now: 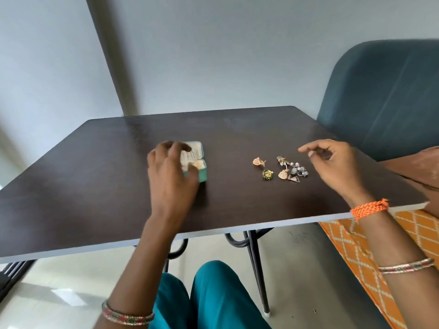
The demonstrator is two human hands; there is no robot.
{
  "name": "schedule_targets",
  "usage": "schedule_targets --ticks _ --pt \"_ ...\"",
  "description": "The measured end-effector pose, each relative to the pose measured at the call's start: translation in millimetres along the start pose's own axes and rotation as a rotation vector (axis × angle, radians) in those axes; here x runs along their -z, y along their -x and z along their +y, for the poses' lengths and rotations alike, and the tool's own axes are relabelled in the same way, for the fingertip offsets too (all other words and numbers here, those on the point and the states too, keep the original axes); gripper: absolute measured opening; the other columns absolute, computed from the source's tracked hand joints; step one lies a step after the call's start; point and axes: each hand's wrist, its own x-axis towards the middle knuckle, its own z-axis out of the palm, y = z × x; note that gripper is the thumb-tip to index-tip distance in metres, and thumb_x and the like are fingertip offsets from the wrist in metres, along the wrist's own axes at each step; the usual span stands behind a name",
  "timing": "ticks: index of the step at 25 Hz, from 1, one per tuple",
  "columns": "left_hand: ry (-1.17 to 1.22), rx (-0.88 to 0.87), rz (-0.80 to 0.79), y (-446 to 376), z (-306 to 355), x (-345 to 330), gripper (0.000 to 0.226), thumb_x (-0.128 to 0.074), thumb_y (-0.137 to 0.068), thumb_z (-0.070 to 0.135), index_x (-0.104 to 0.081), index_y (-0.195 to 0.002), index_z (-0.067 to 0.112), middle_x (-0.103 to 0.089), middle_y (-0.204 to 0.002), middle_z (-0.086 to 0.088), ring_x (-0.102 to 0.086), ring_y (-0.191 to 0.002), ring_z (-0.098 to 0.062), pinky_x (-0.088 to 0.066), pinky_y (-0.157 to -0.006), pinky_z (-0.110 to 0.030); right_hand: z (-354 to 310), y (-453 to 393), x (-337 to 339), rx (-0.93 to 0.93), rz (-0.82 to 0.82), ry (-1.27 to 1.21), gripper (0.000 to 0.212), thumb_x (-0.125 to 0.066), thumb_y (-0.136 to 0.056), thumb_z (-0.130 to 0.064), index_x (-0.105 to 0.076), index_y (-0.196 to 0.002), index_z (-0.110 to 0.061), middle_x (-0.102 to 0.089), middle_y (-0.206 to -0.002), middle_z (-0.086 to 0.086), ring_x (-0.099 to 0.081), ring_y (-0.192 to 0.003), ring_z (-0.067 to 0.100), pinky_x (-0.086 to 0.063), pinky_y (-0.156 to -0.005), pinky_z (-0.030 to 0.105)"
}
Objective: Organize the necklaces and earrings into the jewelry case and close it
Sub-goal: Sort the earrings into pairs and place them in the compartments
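Teal knees sit under the dark table. On it the left hand curls its fingers and thumb round the little green jewelry case, which is open. Earrings lie in a bunch to its right. Just beside them the right hand hangs loose, holding nothing.

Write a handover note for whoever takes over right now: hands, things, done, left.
Left hand: holds the open case, mid-table; the view is blurred.
Right hand: relaxed, empty, above the table just right of the earrings.
Earrings: loose cluster on the table, right of the case and apart from it.
Done: case open; what look like chains lie in its far half.
Left: move the earrings in, close the case.
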Motion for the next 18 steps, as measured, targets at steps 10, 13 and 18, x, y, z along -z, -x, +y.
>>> schedule_targets --ticks 10,13,18 --pt "-0.1 -0.138 -0.591 5.1 63.7 -123.3 0.031 -0.055 -0.088 0.034 -0.054 -0.11 0.012 -0.056 -0.113 -0.012 -0.048 -0.11 -0.033 -0.041 -0.088 -0.04 22.3 13.9 -28.7 -0.102 -0.404 0.416 0.054 -0.062 -0.08 -0.055 -0.053 -0.129 -0.033 -0.05 -0.138 -0.007 -0.041 -0.131 0.018 -0.026 -0.103 0.034" --pt "-0.052 -0.189 -0.5 9.5 61.0 -131.9 0.021 -0.054 -0.089 0.025 -0.057 -0.098 0.006 -0.06 -0.102 -0.015 -0.054 -0.099 -0.033 -0.043 -0.077 -0.038 24.7 10.4 -35.0 -0.053 -0.375 0.23 0.035 -0.067 -0.082 -0.039 -0.065 -0.116 -0.031 -0.062 -0.125 -0.009 -0.053 -0.121 0.013 -0.035 -0.101 0.03" --pt "0.118 -0.088 -0.474 8.6 53.6 -128.5 0.014 -0.06 -0.087 0.019 -0.062 -0.094 0.008 -0.065 -0.093 -0.005 -0.057 -0.081 -0.021 -0.044 -0.071 -0.03 29.2 8.9 -39.9 -0.05 -0.34 0.11 0.031 -0.072 -0.079 -0.031 -0.068 -0.11 -0.033 -0.067 -0.117 -0.009 -0.057 -0.116 0.015 -0.04 -0.103 0.044"
